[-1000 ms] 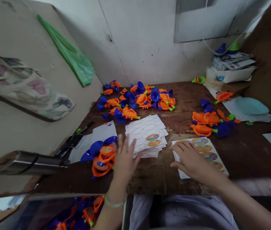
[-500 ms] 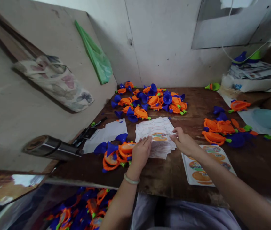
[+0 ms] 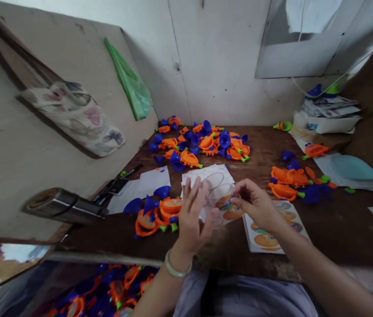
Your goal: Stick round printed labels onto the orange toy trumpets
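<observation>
My right hand (image 3: 257, 206) pinches the upper right edge of a sticker sheet (image 3: 230, 212) that bears two orange oval stickers and bare oval outlines. The sheet is tilted up off the table. Beside its left edge, my left hand (image 3: 191, 215) is raised with the fingers spread; whether its thumb touches the sheet I cannot tell. Behind the sheet lies a pile of used white backing sheets (image 3: 217, 171) with oval outlines. To the right, partly under my right forearm, rests a stack of full sticker sheets (image 3: 280, 240). Orange and blue toy trumpets (image 3: 169, 207) lie left of my left hand.
A heap of toy trumpets (image 3: 206, 143) sits at the back, with more orange parts (image 3: 288, 178) at the right. A steel flask (image 3: 64, 206) lies by the left wall. A teal plate (image 3: 354, 167) and a paper-filled box (image 3: 328, 122) stand far right. More trumpets (image 3: 116, 290) fill a container below.
The sticker sheet has been lifted off the pile and moved right and nearer to me in my right hand. My left hand has risen from the paper and spread its fingers.
</observation>
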A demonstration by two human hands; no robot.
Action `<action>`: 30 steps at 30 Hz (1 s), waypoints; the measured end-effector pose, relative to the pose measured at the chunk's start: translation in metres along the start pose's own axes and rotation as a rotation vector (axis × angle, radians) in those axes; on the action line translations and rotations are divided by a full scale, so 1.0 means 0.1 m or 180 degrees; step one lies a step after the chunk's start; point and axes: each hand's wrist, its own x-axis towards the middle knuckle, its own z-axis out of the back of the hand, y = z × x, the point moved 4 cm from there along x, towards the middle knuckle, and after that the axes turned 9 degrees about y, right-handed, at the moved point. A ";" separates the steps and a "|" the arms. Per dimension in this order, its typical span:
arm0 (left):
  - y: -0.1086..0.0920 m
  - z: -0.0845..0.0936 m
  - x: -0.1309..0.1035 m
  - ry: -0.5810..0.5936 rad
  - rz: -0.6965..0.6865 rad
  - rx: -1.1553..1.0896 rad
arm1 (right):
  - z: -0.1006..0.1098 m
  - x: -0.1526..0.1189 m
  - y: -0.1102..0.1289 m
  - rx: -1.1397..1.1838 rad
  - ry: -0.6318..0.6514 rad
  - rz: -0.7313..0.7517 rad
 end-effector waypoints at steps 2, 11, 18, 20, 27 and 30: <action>-0.10 0.10 0.22 0.0012 0.0430 -0.0255 | 0.05 -0.17 0.14 -0.0235 -0.0019 0.0243; -0.66 0.23 0.59 0.0227 0.1258 -0.1721 | 0.25 -0.73 0.50 -0.1862 -0.0540 0.1693; -0.86 0.20 0.64 0.0404 0.1068 -0.1781 | 0.36 -0.88 0.57 -0.1636 -0.0905 0.2285; -0.82 0.08 0.67 0.0614 0.1523 -0.2105 | 0.42 -0.92 0.51 -0.1563 -0.0909 0.2478; -0.64 -0.33 0.98 0.0473 0.2215 -0.2554 | 0.87 -1.10 0.19 -0.0994 -0.1446 0.2033; -0.61 -0.49 1.18 0.0377 0.2156 -0.2511 | 1.12 -1.03 0.21 -0.0885 -0.1634 0.1770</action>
